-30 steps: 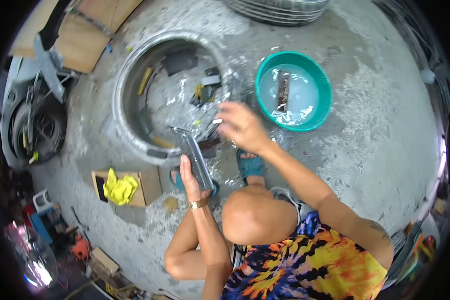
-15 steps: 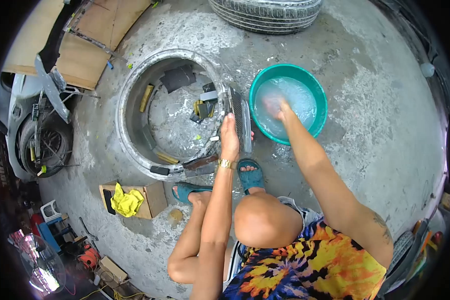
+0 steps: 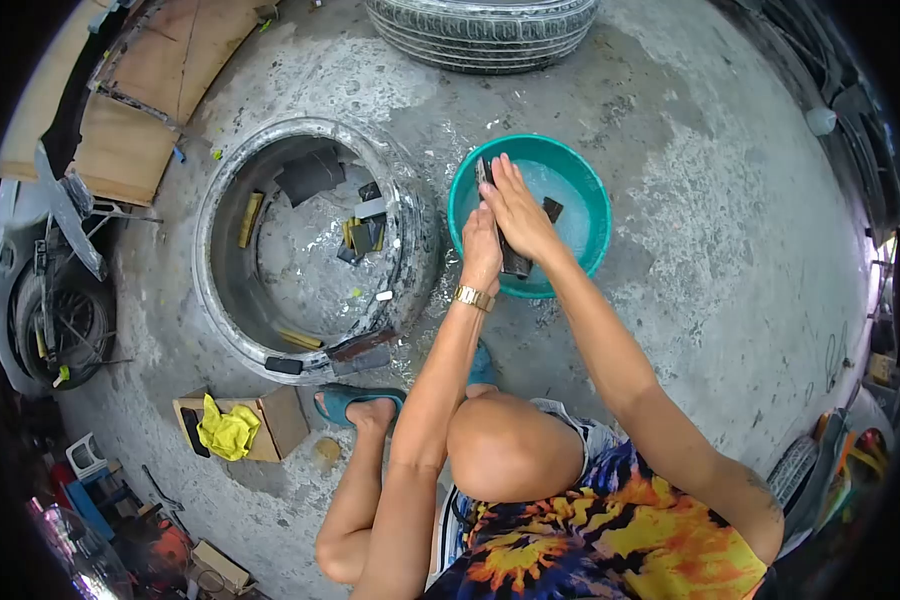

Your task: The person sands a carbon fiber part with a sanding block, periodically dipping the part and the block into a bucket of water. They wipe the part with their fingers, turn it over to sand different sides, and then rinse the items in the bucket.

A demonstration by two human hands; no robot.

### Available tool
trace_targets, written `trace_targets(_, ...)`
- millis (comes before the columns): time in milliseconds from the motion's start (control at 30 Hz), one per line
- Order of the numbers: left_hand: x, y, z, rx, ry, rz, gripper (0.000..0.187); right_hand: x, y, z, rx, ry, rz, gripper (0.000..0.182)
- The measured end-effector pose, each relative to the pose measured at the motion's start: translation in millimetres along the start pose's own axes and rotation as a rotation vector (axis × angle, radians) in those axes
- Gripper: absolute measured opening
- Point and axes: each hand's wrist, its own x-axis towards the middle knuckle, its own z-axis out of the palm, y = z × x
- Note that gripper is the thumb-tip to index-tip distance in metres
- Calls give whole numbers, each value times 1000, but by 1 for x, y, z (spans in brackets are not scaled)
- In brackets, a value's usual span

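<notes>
A dark, flat, elongated piece (image 3: 515,261) is held upright on edge over the left part of a green basin (image 3: 598,222) of cloudy water. My left hand (image 3: 481,250), with a gold watch at the wrist, grips it from the left. My right hand (image 3: 520,215) lies against its right face, fingers stretched out and pointing away from me. A small dark block (image 3: 552,209) shows in the basin, right of my right hand. Part of the held piece is hidden by both hands.
A tire (image 3: 410,230) on its side at the left holds dark sheets and small blocks. Another tire (image 3: 485,35) lies at the top. A wooden box (image 3: 285,422) with a yellow cloth (image 3: 228,428) sits lower left, near my sandalled foot.
My right hand has come out of the water and onto the held piece. My left hand has moved with the piece from beside the basin to over it. A small dark block now shows in the basin.
</notes>
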Motion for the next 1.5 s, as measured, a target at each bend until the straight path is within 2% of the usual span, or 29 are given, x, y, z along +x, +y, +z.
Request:
trace_targets(100,-8,-6,-7,72,27,-77,45,43,36,12,337,74,59,69)
trace_targets(133,-14,-9,-11,108,43,-50,47,53,36,12,556,225,151,66)
trace_targets(167,-18,-10,-16,146,57,-18,50,54,40,8,737,352,356,54)
trace_targets(200,-22,-8,-30,112,-89,-32,54,54,56,11,827,357,420,46)
trace_targets(267,-37,10,-29,51,-51,-13,55,47,97,28,922,351,489,40)
trace_targets(333,-30,9,-39,-56,-7,-2,49,42,120,40,1107,166,678,31)
trace_targets(367,-25,-1,-50,-51,-5,0,49,41,125,45,1112,164,677,31)
trace_targets(433,-32,16,-45,-47,-62,-22,47,35,128,50,830,323,887,32)
trace_targets(467,-33,20,-43,-12,-86,2,44,55,219,109,672,400,760,36)
trace_targets(500,-29,21,-42,-14,-89,9,44,54,205,98,671,402,752,36)
trace_targets(567,-22,15,-43,11,-92,1,41,32,152,58,1509,225,901,40)
trace_targets(600,-19,14,-40,4,-91,0,41,28,137,40,1501,225,903,40)
trace_targets(667,-11,12,-34,14,-46,23,38,21,111,6,1237,-124,578,41)
trace_targets(700,-9,8,-31,4,-42,9,38,9,81,-14,1229,-124,595,41)
trace_targets(767,2,4,-19,-22,-49,30,36,-14,12,-40,709,-133,32,45)
trace_targets(800,6,0,-11,-31,-63,29,36,-25,5,-33,696,-123,33,45)
trace_targets(867,16,-9,1,-150,20,33,34,-51,-7,-15,-112,69,-363,55)
trace_targets(900,21,-8,6,-210,68,43,34,-69,-20,-15,-207,45,-342,63)
trace_targets(967,20,-3,10,-184,56,142,35,-99,-23,-18,-259,24,-364,66)
trace_targets(1067,6,23,8,-258,-20,90,37,-130,-7,-21,-288,-41,-328,67)
trace_targets(1133,2,29,-3,-268,-98,85,42,-138,6,-22,-183,43,-224,62)
trace_targets(1233,-13,40,-20,-245,-66,30,46,-129,11,-28,11,127,-134,56)
trace_targets(1267,-15,39,-29,-268,-82,24,48,-125,8,-28,74,190,-127,45)
trace_targets(1433,-34,43,-59,-262,-69,5,51,-85,-7,-22,395,115,-58,29)
trace_targets(1500,-43,46,-65,-194,-12,33,61,-71,-17,-18,513,6,-65,28)
